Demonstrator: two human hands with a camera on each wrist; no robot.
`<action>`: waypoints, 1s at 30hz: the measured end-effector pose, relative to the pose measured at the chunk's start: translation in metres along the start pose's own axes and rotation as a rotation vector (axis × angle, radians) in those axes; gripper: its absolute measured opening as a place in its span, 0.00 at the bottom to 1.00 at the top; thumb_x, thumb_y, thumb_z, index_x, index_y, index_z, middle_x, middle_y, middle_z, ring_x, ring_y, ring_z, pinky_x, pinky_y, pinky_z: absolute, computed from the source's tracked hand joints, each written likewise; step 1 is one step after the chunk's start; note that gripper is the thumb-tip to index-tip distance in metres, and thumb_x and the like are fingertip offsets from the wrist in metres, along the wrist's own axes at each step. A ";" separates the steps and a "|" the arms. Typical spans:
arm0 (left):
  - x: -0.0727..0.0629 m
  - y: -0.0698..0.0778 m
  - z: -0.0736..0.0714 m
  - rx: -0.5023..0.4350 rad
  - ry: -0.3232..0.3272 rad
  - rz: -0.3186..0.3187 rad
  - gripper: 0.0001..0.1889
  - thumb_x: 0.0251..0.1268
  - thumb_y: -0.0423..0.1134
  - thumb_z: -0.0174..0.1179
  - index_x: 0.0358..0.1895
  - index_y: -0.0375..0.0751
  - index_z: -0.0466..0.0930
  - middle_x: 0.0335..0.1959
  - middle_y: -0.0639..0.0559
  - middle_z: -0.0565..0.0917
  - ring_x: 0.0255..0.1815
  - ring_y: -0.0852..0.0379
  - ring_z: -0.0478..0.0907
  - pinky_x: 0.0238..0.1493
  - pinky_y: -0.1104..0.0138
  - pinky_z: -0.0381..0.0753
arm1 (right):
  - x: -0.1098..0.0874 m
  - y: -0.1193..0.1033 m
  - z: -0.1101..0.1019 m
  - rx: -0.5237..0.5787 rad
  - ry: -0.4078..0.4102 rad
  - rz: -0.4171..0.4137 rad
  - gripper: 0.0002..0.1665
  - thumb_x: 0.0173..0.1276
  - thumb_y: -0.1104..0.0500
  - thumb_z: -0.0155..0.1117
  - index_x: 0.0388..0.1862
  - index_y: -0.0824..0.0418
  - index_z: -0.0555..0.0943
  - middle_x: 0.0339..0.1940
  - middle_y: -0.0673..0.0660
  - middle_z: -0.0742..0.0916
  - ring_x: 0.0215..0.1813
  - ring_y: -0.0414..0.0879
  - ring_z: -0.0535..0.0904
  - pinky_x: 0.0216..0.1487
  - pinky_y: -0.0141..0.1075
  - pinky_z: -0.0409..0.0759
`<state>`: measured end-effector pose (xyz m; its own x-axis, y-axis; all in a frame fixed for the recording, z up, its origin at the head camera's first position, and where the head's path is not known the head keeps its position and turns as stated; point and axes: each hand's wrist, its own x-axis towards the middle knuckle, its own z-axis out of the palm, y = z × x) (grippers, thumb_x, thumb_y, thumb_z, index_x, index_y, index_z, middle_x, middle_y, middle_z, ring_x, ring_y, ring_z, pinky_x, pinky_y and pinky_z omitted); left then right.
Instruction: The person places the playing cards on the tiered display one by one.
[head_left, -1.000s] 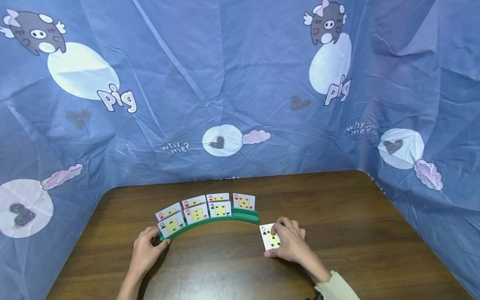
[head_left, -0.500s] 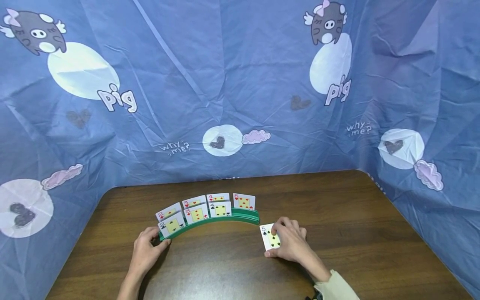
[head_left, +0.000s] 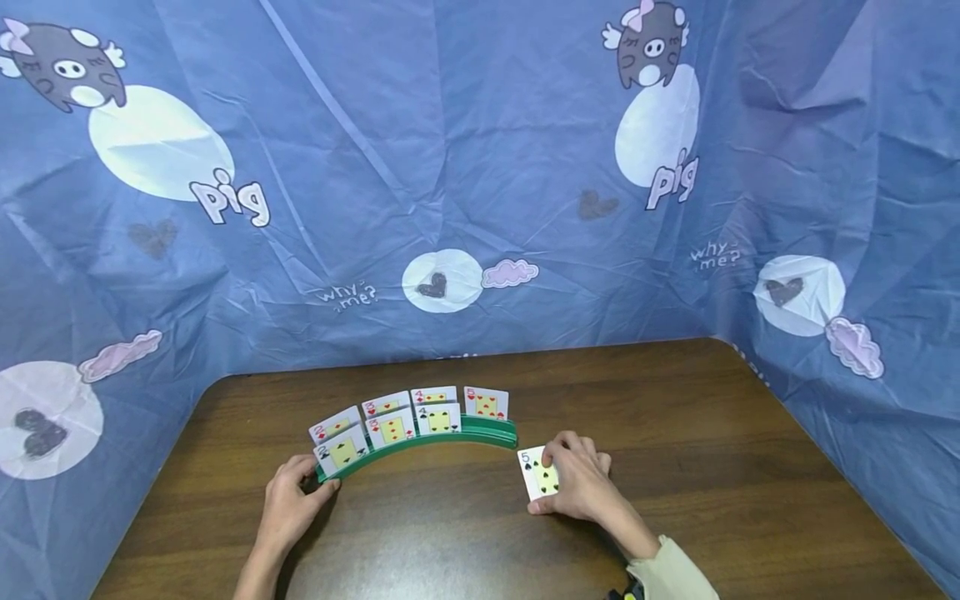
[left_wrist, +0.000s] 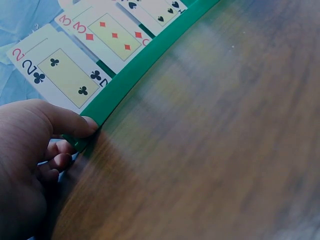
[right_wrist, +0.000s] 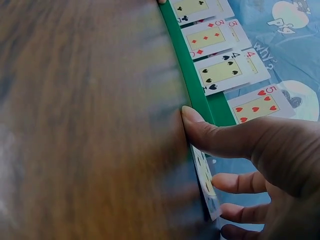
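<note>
A curved green card rack (head_left: 489, 430) stands on the table with playing cards upright in two rows. My left hand (head_left: 288, 500) grips its left end; in the left wrist view the thumb (left_wrist: 72, 122) lies on the front and the other fingers curl behind. Just off the rack's right end, my right hand (head_left: 581, 482) holds a five of spades (head_left: 533, 482) face up. The right wrist view shows that card (right_wrist: 205, 180) nearly edge-on between thumb and fingers. In the back row, the five of hearts (head_left: 486, 403) has no card in front of it.
Front-row cards include a two of clubs (head_left: 342, 451), a three of diamonds (head_left: 392, 429) and a four of spades (head_left: 438, 419). Red-numbered cards rise behind them. The brown wooden table (head_left: 720, 433) meets a blue printed cloth (head_left: 360, 167) at its back and sides.
The head view has shifted very slightly. Both hands, the rack and the five of spades keep their places.
</note>
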<state>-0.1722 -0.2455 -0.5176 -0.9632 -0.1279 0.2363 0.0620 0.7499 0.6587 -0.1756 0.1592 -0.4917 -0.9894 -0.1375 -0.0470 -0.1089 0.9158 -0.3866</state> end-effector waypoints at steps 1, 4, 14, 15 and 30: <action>0.000 0.000 0.000 0.000 -0.004 -0.005 0.15 0.51 0.31 0.72 0.44 0.31 0.86 0.47 0.37 0.85 0.47 0.44 0.77 0.47 0.58 0.71 | 0.000 0.000 0.000 0.006 0.001 -0.002 0.37 0.32 0.41 0.88 0.39 0.52 0.77 0.61 0.61 0.78 0.62 0.62 0.71 0.50 0.56 0.67; -0.001 -0.001 0.000 -0.001 -0.007 -0.008 0.15 0.51 0.31 0.72 0.44 0.31 0.86 0.47 0.36 0.85 0.47 0.44 0.77 0.47 0.57 0.71 | 0.000 0.000 0.001 0.024 0.002 -0.004 0.39 0.32 0.42 0.88 0.41 0.52 0.76 0.59 0.61 0.78 0.61 0.62 0.71 0.49 0.55 0.66; -0.002 -0.002 0.000 -0.001 0.026 0.026 0.14 0.49 0.30 0.73 0.42 0.31 0.86 0.45 0.38 0.86 0.45 0.46 0.78 0.44 0.60 0.71 | -0.001 0.001 0.002 0.056 0.021 -0.015 0.57 0.29 0.42 0.89 0.60 0.53 0.72 0.58 0.63 0.78 0.57 0.60 0.70 0.48 0.52 0.64; -0.001 -0.002 0.000 -0.002 0.023 0.024 0.14 0.49 0.30 0.73 0.42 0.31 0.86 0.45 0.38 0.86 0.45 0.46 0.78 0.44 0.60 0.71 | 0.000 0.001 0.002 0.056 0.017 -0.014 0.59 0.29 0.42 0.89 0.63 0.53 0.72 0.58 0.63 0.77 0.57 0.60 0.70 0.48 0.52 0.63; 0.001 -0.003 0.003 -0.004 0.053 0.053 0.13 0.47 0.30 0.73 0.39 0.33 0.87 0.42 0.39 0.86 0.43 0.48 0.78 0.43 0.62 0.71 | 0.001 0.004 0.003 0.000 0.066 -0.005 0.63 0.25 0.39 0.88 0.66 0.55 0.74 0.50 0.59 0.71 0.49 0.55 0.65 0.48 0.53 0.62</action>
<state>-0.1737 -0.2460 -0.5213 -0.9432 -0.1224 0.3088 0.1141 0.7537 0.6473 -0.1764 0.1614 -0.4958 -0.9930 -0.1168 0.0162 -0.1140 0.9153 -0.3864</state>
